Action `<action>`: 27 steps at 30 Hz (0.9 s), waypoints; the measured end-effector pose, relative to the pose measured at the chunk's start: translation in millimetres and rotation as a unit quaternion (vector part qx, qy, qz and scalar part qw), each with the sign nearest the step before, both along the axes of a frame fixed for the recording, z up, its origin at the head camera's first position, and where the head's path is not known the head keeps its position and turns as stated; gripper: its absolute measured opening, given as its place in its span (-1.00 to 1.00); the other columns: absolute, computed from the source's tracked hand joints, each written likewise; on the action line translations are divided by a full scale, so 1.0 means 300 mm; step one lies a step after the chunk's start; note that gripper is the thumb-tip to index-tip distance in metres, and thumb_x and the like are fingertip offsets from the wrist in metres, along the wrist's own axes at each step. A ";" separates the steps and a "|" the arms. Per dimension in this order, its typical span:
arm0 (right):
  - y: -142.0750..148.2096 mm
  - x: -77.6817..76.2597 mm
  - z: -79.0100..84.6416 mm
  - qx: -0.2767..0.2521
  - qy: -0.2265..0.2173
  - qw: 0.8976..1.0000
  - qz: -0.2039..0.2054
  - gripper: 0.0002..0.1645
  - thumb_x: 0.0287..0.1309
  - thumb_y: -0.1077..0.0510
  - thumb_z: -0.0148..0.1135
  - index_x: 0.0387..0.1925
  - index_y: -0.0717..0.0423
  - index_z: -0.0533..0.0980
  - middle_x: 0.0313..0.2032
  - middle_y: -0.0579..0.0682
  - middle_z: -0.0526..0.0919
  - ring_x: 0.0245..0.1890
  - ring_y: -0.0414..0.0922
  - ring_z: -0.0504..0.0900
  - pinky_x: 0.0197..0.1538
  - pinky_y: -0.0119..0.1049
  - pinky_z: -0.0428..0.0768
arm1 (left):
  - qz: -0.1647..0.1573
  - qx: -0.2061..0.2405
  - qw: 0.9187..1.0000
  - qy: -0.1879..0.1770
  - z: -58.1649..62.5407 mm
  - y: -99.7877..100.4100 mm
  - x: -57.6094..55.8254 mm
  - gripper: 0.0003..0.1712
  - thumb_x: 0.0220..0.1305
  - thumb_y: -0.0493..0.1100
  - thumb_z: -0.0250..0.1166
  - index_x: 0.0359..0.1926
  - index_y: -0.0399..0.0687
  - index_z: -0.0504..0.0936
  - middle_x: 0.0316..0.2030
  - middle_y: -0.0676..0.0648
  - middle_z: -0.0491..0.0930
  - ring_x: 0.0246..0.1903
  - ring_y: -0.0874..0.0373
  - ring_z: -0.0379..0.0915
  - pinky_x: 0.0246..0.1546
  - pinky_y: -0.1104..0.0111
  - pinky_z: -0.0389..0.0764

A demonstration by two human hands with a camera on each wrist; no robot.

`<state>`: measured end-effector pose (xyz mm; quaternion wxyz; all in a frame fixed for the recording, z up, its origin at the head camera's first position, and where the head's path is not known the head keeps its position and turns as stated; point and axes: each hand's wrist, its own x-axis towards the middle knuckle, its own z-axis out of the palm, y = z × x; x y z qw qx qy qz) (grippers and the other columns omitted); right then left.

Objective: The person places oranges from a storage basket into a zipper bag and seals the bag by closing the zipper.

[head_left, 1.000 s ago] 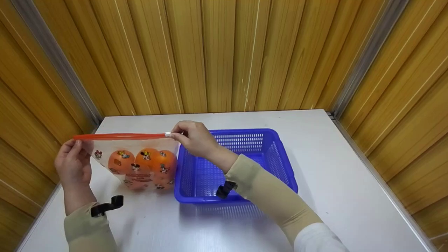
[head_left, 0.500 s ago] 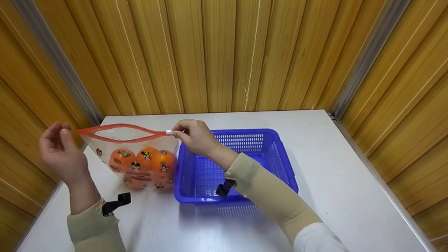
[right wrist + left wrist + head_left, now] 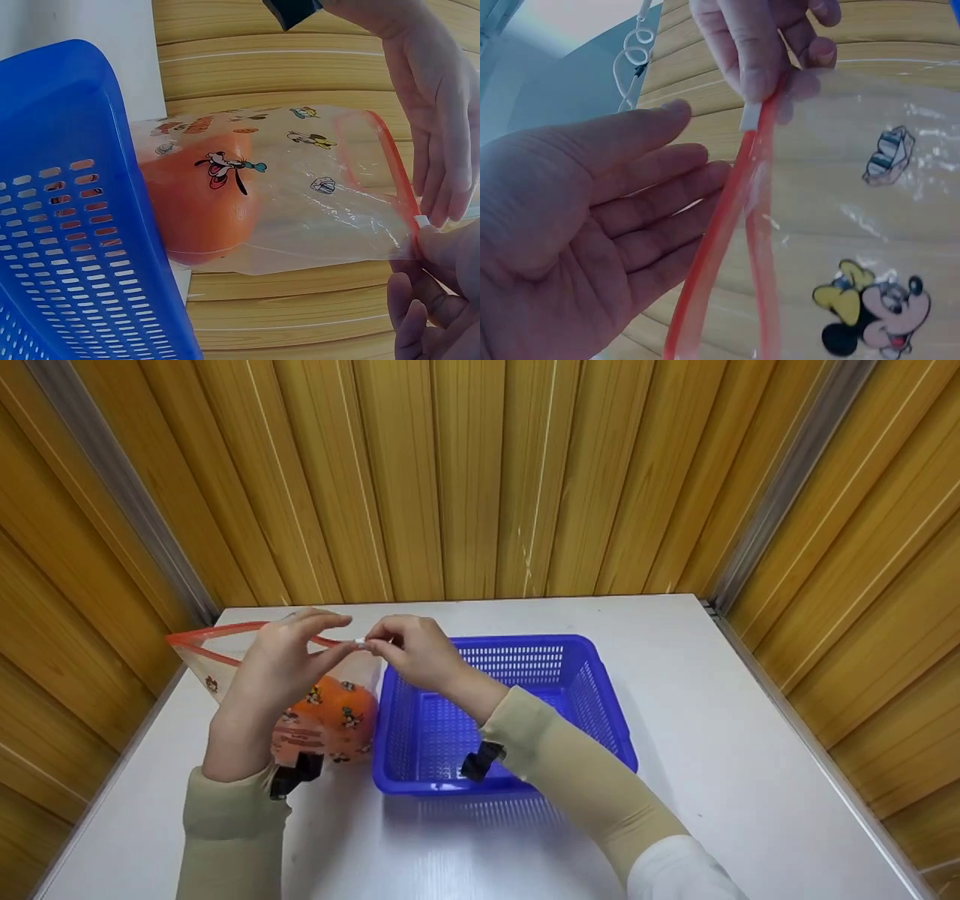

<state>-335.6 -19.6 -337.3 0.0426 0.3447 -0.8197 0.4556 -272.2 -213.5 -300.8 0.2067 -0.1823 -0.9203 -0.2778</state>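
Observation:
A clear zip bag (image 3: pixel 364 667) printed with cartoon figures stands left of the blue basket, several round orange fruits (image 3: pixel 337 709) inside. Its red-edged mouth gapes on the left and narrows toward a white slider (image 3: pixel 750 116) at the right corner. My right hand (image 3: pixel 420 652) pinches the bag's corner at this slider. My left hand (image 3: pixel 281 660) is in front of the bag's mouth, thumb and fingers apart, fingertips close to the slider. In the left wrist view that hand (image 3: pixel 607 217) shows an empty palm with extended fingers beside the red edge. In the head view it hides part of the bag.
The blue perforated basket (image 3: pixel 450 788) sits on the white table (image 3: pixel 735 735) just right of the bag, under my right forearm. Wood-patterned panels (image 3: pixel 465 480) rise behind the table and at both sides. Black straps (image 3: pixel 484 761) are on both wrists.
My left hand has let go of the bag's left corner and moved right, toward the slider. The bag's mouth has spread from flat to gaping. My right hand has stayed at the corner.

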 end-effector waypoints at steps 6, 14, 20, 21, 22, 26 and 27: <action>-0.007 0.001 -0.008 -0.004 -0.011 1.000 -0.004 -0.83 0.42 0.19 0.26 -0.19 0.20 0.71 -0.24 0.09 0.77 -0.34 -0.27 0.57 -0.25 -0.58 0.52 | -0.028 -0.045 0.997 -0.050 -0.003 0.028 -0.035 -0.75 0.33 -0.25 0.41 -0.02 -0.26 0.77 -0.07 -0.27 0.77 -0.07 -0.17 0.74 -0.05 0.00 0.76; -0.005 0.001 -0.017 -0.031 -0.014 0.999 -0.007 -0.84 0.40 0.17 0.27 -0.21 0.18 0.70 -0.28 0.08 0.78 -0.37 -0.30 0.58 -0.27 -0.58 0.54 | -0.028 -0.052 0.998 -0.025 -0.010 0.030 -0.041 -0.87 0.35 -0.31 0.36 -0.15 -0.24 0.80 -0.24 -0.23 0.79 -0.25 -0.09 0.76 -0.15 0.04 0.78; -0.002 0.005 -0.027 -0.037 0.015 0.999 -0.001 -0.83 0.42 0.17 0.26 -0.24 0.19 0.69 -0.31 0.08 0.76 -0.39 -0.31 0.55 -0.29 -0.57 0.51 | -0.014 -0.071 0.997 -0.022 -0.011 0.029 -0.038 -0.88 0.36 -0.30 0.36 -0.16 -0.24 0.80 -0.25 -0.22 0.79 -0.27 -0.09 0.75 -0.18 0.04 0.78; -0.001 0.006 -0.028 -0.038 0.019 0.999 0.000 -0.83 0.41 0.17 0.26 -0.25 0.20 0.69 -0.31 0.08 0.76 -0.40 -0.31 0.54 -0.29 -0.57 0.50 | -0.012 -0.074 0.997 -0.021 -0.012 0.026 -0.036 -0.88 0.36 -0.31 0.36 -0.17 -0.25 0.79 -0.25 -0.23 0.79 -0.26 -0.10 0.75 -0.18 0.03 0.78; 0.001 0.006 -0.029 -0.039 0.022 0.999 -0.001 -0.83 0.41 0.18 0.27 -0.26 0.20 0.69 -0.32 0.08 0.76 -0.40 -0.31 0.53 -0.29 -0.57 0.50 | -0.009 -0.076 0.997 -0.022 -0.012 0.022 -0.035 -0.88 0.36 -0.32 0.35 -0.17 -0.25 0.79 -0.25 -0.23 0.79 -0.26 -0.11 0.75 -0.18 0.02 0.78; 0.007 0.006 -0.034 -0.044 0.028 0.999 -0.003 -0.84 0.39 0.20 0.28 -0.28 0.22 0.68 -0.33 0.11 0.76 -0.40 -0.30 0.54 -0.28 -0.54 0.51 | 0.005 -0.078 0.996 -0.032 -0.013 0.002 -0.029 -0.87 0.38 -0.34 0.32 -0.15 -0.26 0.78 -0.22 -0.25 0.79 -0.21 -0.15 0.75 -0.13 -0.02 0.77; 0.008 0.006 -0.036 -0.044 0.027 0.999 -0.004 -0.84 0.39 0.20 0.28 -0.28 0.22 0.68 -0.33 0.11 0.76 -0.39 -0.30 0.54 -0.27 -0.54 0.52 | 0.010 -0.076 0.996 -0.038 -0.013 -0.004 -0.027 -0.86 0.38 -0.34 0.32 -0.14 -0.26 0.78 -0.21 -0.25 0.78 -0.20 -0.16 0.75 -0.12 -0.03 0.77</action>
